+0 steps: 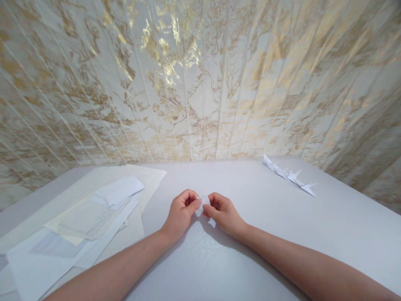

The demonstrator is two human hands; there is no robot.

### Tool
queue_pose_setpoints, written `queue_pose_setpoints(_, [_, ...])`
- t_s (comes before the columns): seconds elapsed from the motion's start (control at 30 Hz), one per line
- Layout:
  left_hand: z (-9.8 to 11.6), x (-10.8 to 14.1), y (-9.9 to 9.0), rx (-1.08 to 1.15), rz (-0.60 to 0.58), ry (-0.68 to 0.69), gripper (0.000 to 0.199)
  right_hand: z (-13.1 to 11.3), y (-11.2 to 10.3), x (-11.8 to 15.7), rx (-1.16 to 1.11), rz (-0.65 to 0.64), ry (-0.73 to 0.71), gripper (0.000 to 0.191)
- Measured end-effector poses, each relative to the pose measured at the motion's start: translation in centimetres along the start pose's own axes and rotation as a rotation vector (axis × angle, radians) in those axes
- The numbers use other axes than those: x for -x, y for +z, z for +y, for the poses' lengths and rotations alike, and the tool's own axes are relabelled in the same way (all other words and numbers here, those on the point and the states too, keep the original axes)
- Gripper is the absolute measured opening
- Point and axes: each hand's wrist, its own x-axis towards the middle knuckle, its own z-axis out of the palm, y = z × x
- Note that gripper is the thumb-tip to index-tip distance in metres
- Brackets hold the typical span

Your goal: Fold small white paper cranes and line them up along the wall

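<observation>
A small folded white paper (204, 201) is held between my two hands, a little above the middle of the white table. My left hand (183, 211) pinches its left side between thumb and fingers. On the right side, my right hand (224, 212) grips it the same way, with the fingers curled in. Part of the paper hangs below the fingertips, and its exact shape is partly hidden by them.
Loose papers and sheets, some with writing (89, 217), lie overlapping on the left of the table (244, 267). Several folded white paper figures (294, 177) stand in a row at the back right. A gold-patterned curtain (203, 96) hangs behind the table.
</observation>
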Motion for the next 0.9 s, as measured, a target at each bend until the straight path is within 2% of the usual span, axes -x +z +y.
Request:
queue_pose_setpoints(0.23, [-0.06, 0.13, 0.25, -0.043, -0.012, -0.014, 0.014, -0.20, -0.02, -0.05, -0.094, -0.014, 0.024, 0.033])
queue_pose_setpoints(0.5, [-0.27, 0.15, 0.25, -0.014, 0.002, -0.013, 0.015, -0.49, 0.08, 0.05, -0.130, 0.021, 0.067, 0.035])
queue_pose_setpoints(0.7, [-0.22, 0.04, 0.28, -0.001, -0.015, -0.015, 0.017, -0.61, 0.03, 0.06, -0.100, 0.017, 0.031, 0.035])
queue_pose_setpoints(0.77, [-0.06, 0.04, 0.33, 0.032, -0.044, -0.037, 0.018, -0.71, -0.10, 0.05, -0.081, 0.032, 0.004, 0.035])
queue_pose_setpoints(0.9, [-0.19, 0.08, 0.37, 0.076, -0.179, -0.065, 0.019, -0.99, -0.35, -0.02, -0.087, 0.081, -0.046, 0.035])
